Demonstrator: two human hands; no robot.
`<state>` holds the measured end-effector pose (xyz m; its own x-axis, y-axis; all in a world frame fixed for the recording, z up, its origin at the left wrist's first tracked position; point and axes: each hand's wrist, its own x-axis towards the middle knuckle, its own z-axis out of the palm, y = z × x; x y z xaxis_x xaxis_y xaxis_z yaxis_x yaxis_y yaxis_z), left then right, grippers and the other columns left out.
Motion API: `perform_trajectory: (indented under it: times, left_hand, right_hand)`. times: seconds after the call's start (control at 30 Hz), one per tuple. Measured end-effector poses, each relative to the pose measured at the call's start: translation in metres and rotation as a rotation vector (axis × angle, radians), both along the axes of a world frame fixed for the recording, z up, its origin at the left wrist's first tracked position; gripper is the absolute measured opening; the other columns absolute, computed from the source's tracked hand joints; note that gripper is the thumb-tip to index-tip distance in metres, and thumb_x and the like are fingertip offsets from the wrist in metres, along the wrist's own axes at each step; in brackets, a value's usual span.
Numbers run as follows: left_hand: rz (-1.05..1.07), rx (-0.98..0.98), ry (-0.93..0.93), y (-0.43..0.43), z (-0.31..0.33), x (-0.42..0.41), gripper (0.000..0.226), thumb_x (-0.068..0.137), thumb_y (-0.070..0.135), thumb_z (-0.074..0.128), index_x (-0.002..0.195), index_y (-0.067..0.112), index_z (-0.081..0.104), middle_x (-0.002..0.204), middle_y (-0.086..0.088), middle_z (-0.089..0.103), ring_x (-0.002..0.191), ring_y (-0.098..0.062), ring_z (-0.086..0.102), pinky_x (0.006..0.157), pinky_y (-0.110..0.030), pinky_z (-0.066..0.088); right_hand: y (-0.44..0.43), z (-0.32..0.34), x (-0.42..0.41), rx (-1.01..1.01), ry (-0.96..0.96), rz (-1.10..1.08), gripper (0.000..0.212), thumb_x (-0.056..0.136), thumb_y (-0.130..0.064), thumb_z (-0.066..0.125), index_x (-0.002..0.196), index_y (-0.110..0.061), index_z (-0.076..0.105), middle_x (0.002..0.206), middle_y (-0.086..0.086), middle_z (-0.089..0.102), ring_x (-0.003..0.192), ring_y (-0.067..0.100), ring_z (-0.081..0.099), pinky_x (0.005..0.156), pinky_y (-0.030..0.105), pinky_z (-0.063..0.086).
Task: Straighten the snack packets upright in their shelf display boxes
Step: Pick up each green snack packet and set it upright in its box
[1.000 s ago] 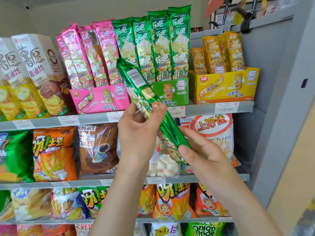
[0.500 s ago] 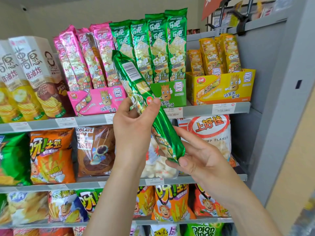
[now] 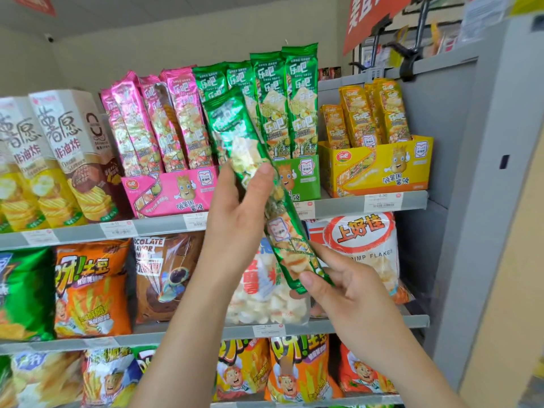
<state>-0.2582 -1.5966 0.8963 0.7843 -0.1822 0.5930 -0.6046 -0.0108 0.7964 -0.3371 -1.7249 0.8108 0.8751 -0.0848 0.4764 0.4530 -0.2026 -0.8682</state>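
Where the upper shelf shows its front edge, holds a loose green packet in front of it, aslant, top end up-left, bottom end down-right. Grasps its middle with the left grip, thumb on the front, fingers behind; pinches its bottom end with the right grip. Covers the left part of the green display box and the lower left of the green packets standing upright in it. Leaves the pink box with its leaning pink packets just left, the yellow box toward the shelf's right end. Hides, behind both wrists, part of a white puffed-snack bag on the lower shelf, beside a shrimp-flakes bag.
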Motion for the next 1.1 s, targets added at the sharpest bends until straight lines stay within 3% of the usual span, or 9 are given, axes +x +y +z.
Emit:
perform_trajectory:
  times: [0.13, 0.3, 0.4, 0.47, 0.7, 0.8, 0.87, 0.97, 1.1]
  left_hand:
    - [-0.206, 0.189, -0.034, 0.020, 0.007, 0.004, 0.067, 0.085, 0.036, 0.065, 0.142, 0.014, 0.039, 0.126, 0.002, 0.065, 0.121, -0.012, 0.058, 0.098, -0.027, 0.048]
    - [-0.204, 0.311, 0.050, 0.031, 0.001, -0.002, 0.108, 0.065, 0.050, 0.082, 0.149, 0.026, 0.019, 0.130, -0.032, 0.044, 0.123, -0.040, 0.050, 0.093, -0.058, 0.047]
    - [-0.136, 0.264, 0.046, 0.038, -0.008, 0.001, 0.104, 0.065, 0.054, 0.081, 0.150, 0.033, 0.025, 0.121, -0.028, 0.055, 0.117, -0.038, 0.056, 0.092, -0.050, 0.051]
    - [-0.135, 0.258, 0.012, 0.046, -0.013, 0.005, 0.094, 0.065, 0.058, 0.078, 0.145, 0.046, 0.029, 0.123, -0.002, 0.065, 0.113, -0.016, 0.063, 0.097, -0.041, 0.051]
    - [-0.285, 0.421, -0.110, 0.039, -0.022, -0.002, 0.071, 0.087, 0.037, 0.063, 0.149, 0.043, 0.027, 0.132, 0.032, 0.055, 0.125, 0.006, 0.050, 0.100, -0.023, 0.043]
    - [-0.255, 0.427, -0.130, 0.031, -0.022, -0.004, 0.071, 0.088, 0.061, 0.050, 0.149, 0.052, 0.015, 0.120, 0.020, 0.060, 0.107, -0.003, 0.057, 0.097, -0.029, 0.043]
    - [-0.183, 0.425, -0.174, 0.025, -0.018, -0.005, 0.065, 0.085, 0.073, 0.039, 0.141, 0.066, 0.008, 0.096, 0.009, 0.066, 0.089, -0.005, 0.061, 0.088, -0.028, 0.051]
    - [-0.167, 0.347, -0.229, 0.014, -0.004, -0.005, 0.063, 0.081, 0.075, 0.044, 0.135, 0.068, 0.013, 0.106, 0.039, 0.061, 0.105, 0.025, 0.048, 0.091, -0.006, 0.040]
    - [-0.289, 0.291, -0.163, 0.000, 0.009, 0.004, 0.065, 0.075, 0.053, 0.068, 0.135, 0.048, 0.043, 0.110, 0.023, 0.069, 0.103, 0.004, 0.063, 0.092, -0.022, 0.050]
  right_hand:
    - [-0.001, 0.002, 0.000, -0.004, 0.024, -0.025, 0.045, 0.098, -0.017, 0.054, 0.114, -0.060, 0.054, 0.100, -0.020, 0.074, 0.087, 0.006, 0.073, 0.056, 0.019, 0.055]
    - [0.007, 0.009, 0.000, 0.029, 0.009, 0.021, 0.035, 0.090, -0.031, 0.059, 0.124, -0.041, 0.058, 0.090, -0.010, 0.077, 0.075, 0.014, 0.075, 0.048, 0.017, 0.051]
    - [0.008, 0.015, -0.001, -0.016, 0.022, 0.071, 0.031, 0.082, -0.044, 0.064, 0.113, -0.042, 0.067, 0.081, -0.002, 0.077, 0.070, 0.016, 0.074, 0.059, 0.018, 0.053]
    - [0.002, 0.027, 0.001, -0.113, 0.008, 0.058, 0.036, 0.079, -0.051, 0.066, 0.114, -0.043, 0.067, 0.089, -0.007, 0.076, 0.081, 0.009, 0.072, 0.071, 0.016, 0.052]
    - [-0.014, 0.101, 0.020, -0.105, -0.289, -0.023, 0.080, 0.077, -0.047, 0.074, 0.140, -0.059, 0.027, 0.119, -0.012, 0.067, 0.105, 0.010, 0.066, 0.086, 0.026, 0.054]
    - [-0.015, 0.122, 0.027, -0.187, -0.367, -0.029, 0.082, 0.082, -0.034, 0.072, 0.141, -0.060, 0.023, 0.135, -0.001, 0.060, 0.114, 0.023, 0.063, 0.098, 0.050, 0.050]
    - [-0.017, 0.132, 0.034, -0.164, -0.427, -0.041, 0.071, 0.083, -0.031, 0.071, 0.138, -0.055, 0.033, 0.119, 0.005, 0.068, 0.101, 0.032, 0.066, 0.092, 0.054, 0.052]
    - [-0.026, 0.151, 0.043, -0.056, -0.517, -0.016, 0.050, 0.087, -0.024, 0.068, 0.128, -0.040, 0.047, 0.104, 0.002, 0.074, 0.091, 0.023, 0.070, 0.084, 0.036, 0.059]
    - [-0.045, 0.188, 0.054, 0.062, -0.635, -0.037, 0.036, 0.089, -0.013, 0.065, 0.114, -0.034, 0.050, 0.090, -0.006, 0.074, 0.080, 0.005, 0.066, 0.076, 0.019, 0.052]
